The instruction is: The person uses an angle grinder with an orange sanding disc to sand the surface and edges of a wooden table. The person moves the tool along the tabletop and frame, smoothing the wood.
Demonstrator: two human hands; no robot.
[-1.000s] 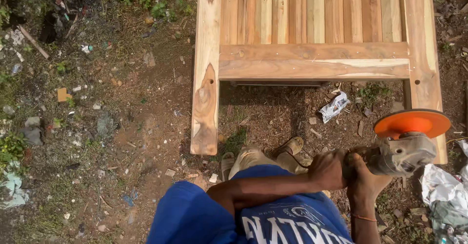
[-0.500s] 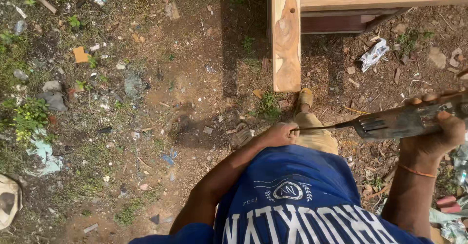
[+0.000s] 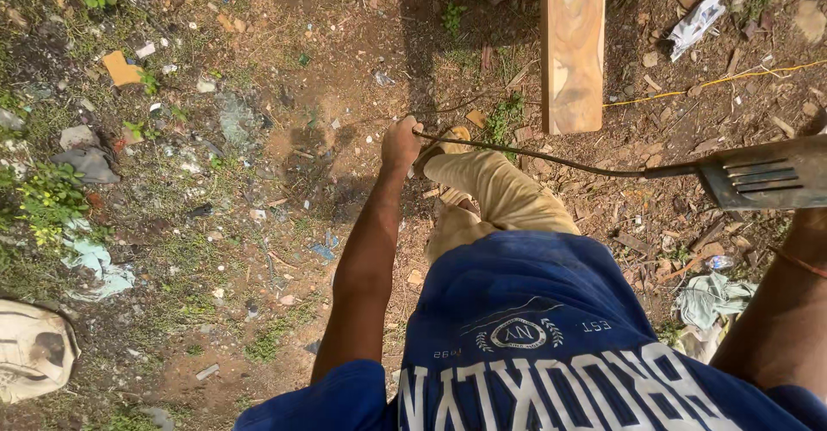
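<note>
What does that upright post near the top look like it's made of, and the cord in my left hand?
The post looks like sanded bare wood, with pale and brown grain streaks. The cord in the left hand looks rubber- or plastic-sheathed: thin, dark, smoothly curving.

— What's underfoot?
— Bare dirt ground, wood chips everywhere, weeds at the left edge.
— Anything else lying there?
— Crumpled paper, a yellow cord, rags, a wooden leg planted upright.
</note>
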